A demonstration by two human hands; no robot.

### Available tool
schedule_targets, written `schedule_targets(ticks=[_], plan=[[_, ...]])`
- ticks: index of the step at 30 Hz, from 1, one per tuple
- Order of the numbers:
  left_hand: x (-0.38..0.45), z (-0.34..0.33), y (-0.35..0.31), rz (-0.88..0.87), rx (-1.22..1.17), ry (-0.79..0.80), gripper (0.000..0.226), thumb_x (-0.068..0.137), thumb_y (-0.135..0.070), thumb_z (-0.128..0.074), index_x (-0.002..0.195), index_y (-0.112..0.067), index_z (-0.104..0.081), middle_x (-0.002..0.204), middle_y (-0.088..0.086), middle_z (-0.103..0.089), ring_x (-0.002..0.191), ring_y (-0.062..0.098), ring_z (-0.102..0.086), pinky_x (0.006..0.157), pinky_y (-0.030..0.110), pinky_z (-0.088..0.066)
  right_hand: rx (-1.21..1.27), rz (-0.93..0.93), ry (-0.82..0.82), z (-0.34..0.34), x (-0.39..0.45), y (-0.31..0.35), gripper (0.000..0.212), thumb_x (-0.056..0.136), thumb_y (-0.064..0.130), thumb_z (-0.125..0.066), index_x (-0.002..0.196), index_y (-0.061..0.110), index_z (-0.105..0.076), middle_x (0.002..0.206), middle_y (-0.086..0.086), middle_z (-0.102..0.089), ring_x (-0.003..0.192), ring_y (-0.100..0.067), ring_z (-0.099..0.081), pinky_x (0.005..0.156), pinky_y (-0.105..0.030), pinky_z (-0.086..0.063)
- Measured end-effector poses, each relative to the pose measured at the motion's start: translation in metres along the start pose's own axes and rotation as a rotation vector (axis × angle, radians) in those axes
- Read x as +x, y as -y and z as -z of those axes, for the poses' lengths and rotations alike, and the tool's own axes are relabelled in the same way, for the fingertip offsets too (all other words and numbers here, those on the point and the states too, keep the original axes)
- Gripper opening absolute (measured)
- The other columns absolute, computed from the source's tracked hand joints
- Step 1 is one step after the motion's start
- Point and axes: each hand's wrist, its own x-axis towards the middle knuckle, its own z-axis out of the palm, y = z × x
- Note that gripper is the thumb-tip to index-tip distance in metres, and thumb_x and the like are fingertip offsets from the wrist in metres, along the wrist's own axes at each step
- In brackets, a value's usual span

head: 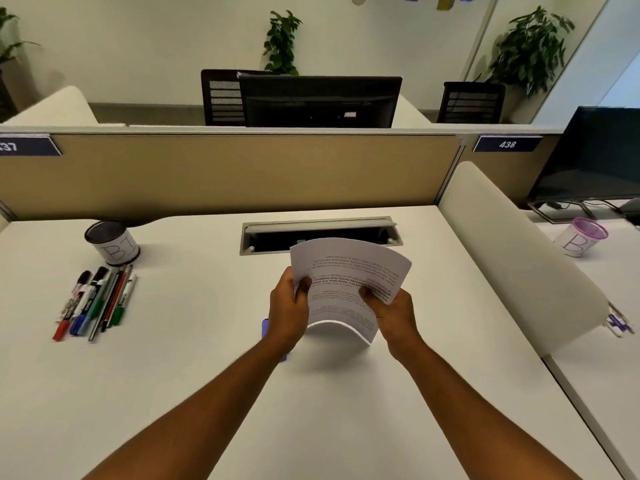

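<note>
A small stack of printed white paper sheets [346,282] is held up above the middle of the white desk [194,358], bowed so its near edge curls down toward the desk. My left hand [289,306] grips the stack's left edge, thumb on the printed face. My right hand [391,310] grips its right edge, thumb on top too. A small blue-purple object [266,328] lies on the desk, mostly hidden under my left wrist.
Several markers and pens [93,303] lie in a row at the left, beside a black mesh cup [112,242] labelled "BJ". A cable tray slot [322,233] sits behind the paper. A white divider [519,258] bounds the right; beyond it stands a pink-rimmed cup [580,241].
</note>
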Motion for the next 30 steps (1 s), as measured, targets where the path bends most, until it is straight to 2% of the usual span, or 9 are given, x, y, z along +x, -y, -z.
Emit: schedule_targets(ticks=[6,10,12,15,18,21,23,27,30], plan=[[-0.003,-0.004,0.006,0.071,0.073,0.085,0.031,0.104,-0.02,-0.046,0.134,-0.019,-0.05,0.119,0.002,-0.064,0.105,0.023,-0.063,0.08,0.032,-0.061,0.007,-0.077,-0.021,0.001,0.0,-0.007,0.018,0.089,0.021,-0.076,0.104,0.03,-0.068,0.1,-0.003,-0.075,0.095,-0.029,-0.07,0.065,-0.031,-0.058],[-0.001,-0.004,0.009,0.097,0.111,0.075,0.028,0.101,-0.023,-0.052,0.129,-0.022,-0.047,0.118,-0.006,-0.059,0.108,0.019,-0.062,0.065,0.008,-0.053,0.123,-0.137,-0.071,0.005,0.003,-0.005,0.02,0.088,0.017,-0.077,0.105,0.021,-0.067,0.104,-0.009,-0.075,0.1,-0.036,-0.07,0.074,-0.042,-0.061],[-0.001,-0.002,0.012,0.13,0.092,-0.003,0.046,0.095,-0.026,-0.062,0.136,-0.022,-0.041,0.13,-0.005,-0.053,0.115,0.013,-0.055,0.076,0.006,-0.049,0.226,-0.159,-0.054,0.008,0.005,-0.001,0.027,0.089,0.016,-0.077,0.113,0.019,-0.066,0.11,-0.011,-0.075,0.105,-0.037,-0.07,0.084,-0.05,-0.061],[-0.001,0.002,0.02,0.28,0.012,-0.123,0.073,0.089,-0.029,-0.07,0.148,-0.02,-0.028,0.153,0.003,-0.037,0.14,0.021,-0.039,0.106,0.03,-0.039,0.473,-0.237,-0.014,0.011,0.003,0.003,0.044,0.088,0.011,-0.075,0.129,0.019,-0.063,0.12,-0.009,-0.075,0.109,-0.032,-0.072,0.091,-0.053,-0.059],[0.0,0.0,0.026,0.484,-0.252,-0.124,0.075,0.088,-0.031,-0.072,0.147,-0.018,-0.029,0.154,0.007,-0.039,0.144,0.027,-0.036,0.117,0.047,-0.033,0.643,-0.286,-0.036,0.011,0.001,0.006,0.051,0.08,0.009,-0.077,0.129,0.018,-0.065,0.123,-0.012,-0.074,0.112,-0.031,-0.071,0.09,-0.048,-0.058],[-0.004,-0.004,0.024,0.612,-0.52,0.011,0.055,0.091,-0.033,-0.066,0.139,-0.014,-0.047,0.137,0.006,-0.059,0.131,0.03,-0.051,0.108,0.052,-0.042,0.685,-0.364,-0.069,0.006,-0.002,0.006,0.06,0.071,0.012,-0.079,0.129,0.009,-0.065,0.126,-0.018,-0.071,0.114,-0.033,-0.069,0.085,-0.045,-0.057],[-0.006,-0.007,0.02,0.608,-0.527,0.056,0.044,0.095,-0.03,-0.06,0.136,-0.018,-0.052,0.13,0.003,-0.064,0.121,0.029,-0.058,0.1,0.052,-0.047,0.705,-0.378,-0.052,0.003,-0.005,0.003,0.062,0.072,0.012,-0.078,0.133,0.009,-0.063,0.127,-0.019,-0.07,0.114,-0.034,-0.069,0.082,-0.045,-0.058],[-0.004,-0.007,0.023,0.597,-0.541,-0.049,0.037,0.098,-0.013,-0.057,0.134,-0.014,-0.053,0.126,0.008,-0.065,0.109,0.031,-0.063,0.1,0.055,-0.05,0.724,-0.366,0.01,0.006,-0.008,-0.003,0.062,0.079,0.009,-0.075,0.138,0.014,-0.059,0.129,-0.017,-0.069,0.119,-0.034,-0.067,0.093,-0.048,-0.056],[-0.001,-0.001,0.025,0.557,-0.447,-0.056,0.036,0.097,-0.013,-0.059,0.133,-0.019,-0.053,0.122,0.005,-0.067,0.104,0.028,-0.066,0.086,0.05,-0.052,0.706,-0.339,0.05,0.013,-0.007,-0.007,0.06,0.081,0.004,-0.075,0.137,0.018,-0.059,0.127,-0.015,-0.071,0.117,-0.034,-0.068,0.098,-0.052,-0.055]])
